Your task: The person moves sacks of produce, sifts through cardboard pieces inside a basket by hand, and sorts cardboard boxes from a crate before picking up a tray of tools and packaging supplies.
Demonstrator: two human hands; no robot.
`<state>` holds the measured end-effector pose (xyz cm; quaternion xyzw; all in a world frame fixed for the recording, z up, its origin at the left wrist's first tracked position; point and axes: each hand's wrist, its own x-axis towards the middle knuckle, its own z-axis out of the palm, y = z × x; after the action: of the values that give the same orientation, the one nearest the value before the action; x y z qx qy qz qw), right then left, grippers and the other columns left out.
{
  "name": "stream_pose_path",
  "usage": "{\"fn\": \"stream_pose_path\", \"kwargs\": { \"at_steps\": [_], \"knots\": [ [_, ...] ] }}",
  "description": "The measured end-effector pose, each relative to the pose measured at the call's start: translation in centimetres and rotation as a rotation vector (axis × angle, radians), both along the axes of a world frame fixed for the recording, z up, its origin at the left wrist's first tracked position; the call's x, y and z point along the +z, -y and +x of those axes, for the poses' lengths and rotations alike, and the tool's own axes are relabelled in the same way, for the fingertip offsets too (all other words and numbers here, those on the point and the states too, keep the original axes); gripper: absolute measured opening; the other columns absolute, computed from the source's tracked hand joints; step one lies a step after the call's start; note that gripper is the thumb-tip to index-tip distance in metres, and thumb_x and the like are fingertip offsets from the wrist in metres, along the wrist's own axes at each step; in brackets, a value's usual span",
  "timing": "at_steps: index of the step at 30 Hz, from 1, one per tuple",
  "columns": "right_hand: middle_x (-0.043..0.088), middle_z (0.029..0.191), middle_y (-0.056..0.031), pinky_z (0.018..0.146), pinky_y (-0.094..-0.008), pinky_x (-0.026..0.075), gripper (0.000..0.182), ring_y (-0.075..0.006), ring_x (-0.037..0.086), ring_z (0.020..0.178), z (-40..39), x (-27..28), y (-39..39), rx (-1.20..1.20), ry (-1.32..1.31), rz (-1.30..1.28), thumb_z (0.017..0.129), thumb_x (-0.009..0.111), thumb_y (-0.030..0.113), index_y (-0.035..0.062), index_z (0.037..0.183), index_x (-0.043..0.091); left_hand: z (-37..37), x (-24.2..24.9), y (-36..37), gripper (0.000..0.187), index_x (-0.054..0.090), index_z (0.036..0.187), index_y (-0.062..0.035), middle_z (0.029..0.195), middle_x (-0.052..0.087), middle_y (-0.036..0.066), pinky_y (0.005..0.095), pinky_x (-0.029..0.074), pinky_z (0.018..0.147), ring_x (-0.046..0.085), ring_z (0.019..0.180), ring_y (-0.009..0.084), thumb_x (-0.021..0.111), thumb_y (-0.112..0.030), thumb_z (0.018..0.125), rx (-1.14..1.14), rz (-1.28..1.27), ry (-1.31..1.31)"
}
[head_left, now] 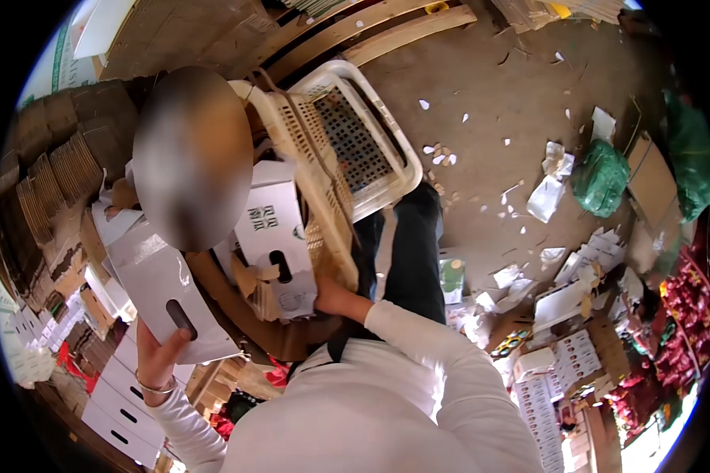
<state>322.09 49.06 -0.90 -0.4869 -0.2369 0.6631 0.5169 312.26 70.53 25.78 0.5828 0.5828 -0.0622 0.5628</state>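
My left hand (159,356) grips the near left edge of a white carton (151,264), its thumb beside the dark handle hole. The carton stands open in front of my body, its brown cardboard inside showing. Its other white side panel (272,217) bears green printed characters and a second handle hole. At that panel's outer edge, between carton and crate, lies my right hand (338,299), its fingers mostly hidden. Cream plastic crates (406,154) with slatted sides are right beside the carton.
A person (193,158), blurred, is close at the carton's far side. Flattened cardboard (75,162) is stacked at left, white cartons (122,414) below. Paper scraps and a green plastic bag (601,179) litter the floor. Red net bags (690,303) lie at right.
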Motion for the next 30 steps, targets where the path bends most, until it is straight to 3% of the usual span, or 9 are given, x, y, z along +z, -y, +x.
{"fn": "stream_pose_path", "kwargs": {
  "at_steps": [6,10,12,16,19,21,24,27,30],
  "knots": [
    [0.063,0.074,-0.0129,0.063,-0.0306,0.047,0.016,-0.0215,0.061,0.07,11.5,0.0,2.4,0.545,-0.34,-0.194,0.077,0.058,0.015,-0.0006,0.08,0.061,4.3,0.9,2.2,0.085,0.022,0.136,-0.0083,0.131,0.034,0.01,0.0418,0.029,0.097,0.034,0.121,0.0244,0.072,-0.03,0.071,-0.006,0.444,-0.169],
    [0.061,0.07,-0.0113,0.059,-0.0329,0.046,0.014,-0.0213,0.059,0.064,22.5,-3.2,5.6,0.465,0.166,-0.026,0.075,0.058,0.016,0.0019,0.078,0.06,14.1,2.4,3.9,0.078,0.021,0.138,-0.0133,0.138,0.027,0.012,0.0507,0.023,0.099,0.029,0.126,0.0297,0.065,-0.029,0.075,0.045,0.882,-0.5],
    [0.059,0.067,-0.0101,0.058,-0.0329,0.045,0.013,-0.02,0.057,0.062,31.4,-4.3,7.0,0.499,0.157,-0.257,0.074,0.059,0.017,0.0038,0.074,0.059,19.1,1.4,2.7,0.067,0.031,0.133,-0.0094,0.135,0.032,0.01,0.0399,0.024,0.101,0.031,0.124,0.0257,0.063,-0.012,0.074,-0.119,0.969,-0.444],
    [0.049,0.054,-0.0061,0.05,-0.0301,0.038,0.024,-0.0125,0.048,0.054,46.8,-8.1,17.4,0.169,0.492,-0.357,0.074,0.062,0.018,0.0002,0.064,0.05,29.5,-3.8,-3.9,0.056,0.045,0.122,-0.0049,0.121,0.047,0.013,0.0332,0.033,0.096,0.044,0.113,0.0273,0.065,-0.01,0.07,-0.484,1.038,-0.368],
    [0.05,0.051,-0.003,0.049,-0.0286,0.04,0.025,-0.0136,0.049,0.05,53.3,-11.4,26.0,-0.257,0.01,-0.607,0.073,0.064,0.02,0.0036,0.06,0.049,29.0,-11.1,-10.1,0.038,0.055,0.108,-0.0068,0.11,0.056,0.014,0.0391,0.042,0.087,0.051,0.103,0.031,0.057,-0.024,0.074,-0.559,0.86,-0.727],
    [0.052,0.052,-0.0029,0.046,-0.0279,0.041,0.024,-0.0128,0.049,0.049,56.1,-8.1,24.5,0.033,0.275,-0.943,0.073,0.063,0.019,0.0046,0.06,0.05,28.0,-13.6,-10.9,0.037,0.057,0.107,-0.007,0.106,0.057,0.014,0.0364,0.041,0.088,0.052,0.102,0.0306,0.054,-0.024,0.075,-0.596,0.311,-0.965],
    [0.055,0.056,-0.0046,0.043,-0.0234,0.04,0.018,-0.0092,0.05,0.05,57.2,-5.8,21.8,0.002,0.479,-0.576,0.074,0.061,0.016,0.0031,0.065,0.052,26.5,-14.7,-8.6,0.028,0.06,0.1,-0.0056,0.105,0.058,0.014,0.0361,0.038,0.09,0.052,0.102,0.0295,0.046,-0.016,0.079,-1.018,0.448,-1.047],
    [0.061,0.068,-0.0055,0.05,-0.023,0.046,0.009,-0.0113,0.056,0.056,59.0,-2.9,16.0,0.075,0.197,-0.795,0.075,0.058,0.013,0.0036,0.076,0.057,27.6,-11.3,-4.8,0.025,0.06,0.095,-0.0053,0.095,0.058,0.011,0.0349,0.039,0.088,0.05,0.096,0.0287,0.052,-0.018,0.075,-1.048,0.567,-0.955],
    [0.059,0.068,-0.0046,0.051,-0.0216,0.045,0.006,-0.01,0.055,0.057,59.9,-3.3,9.5,0.172,0.24,-0.581,0.079,0.054,0.01,0.0051,0.076,0.056,25.8,-12.1,-2.5,0.022,0.059,0.082,-0.0017,0.092,0.056,0.012,0.0344,0.042,0.083,0.049,0.095,0.0292,0.061,-0.013,0.064,-0.633,0.841,-0.739]
  ]
}}
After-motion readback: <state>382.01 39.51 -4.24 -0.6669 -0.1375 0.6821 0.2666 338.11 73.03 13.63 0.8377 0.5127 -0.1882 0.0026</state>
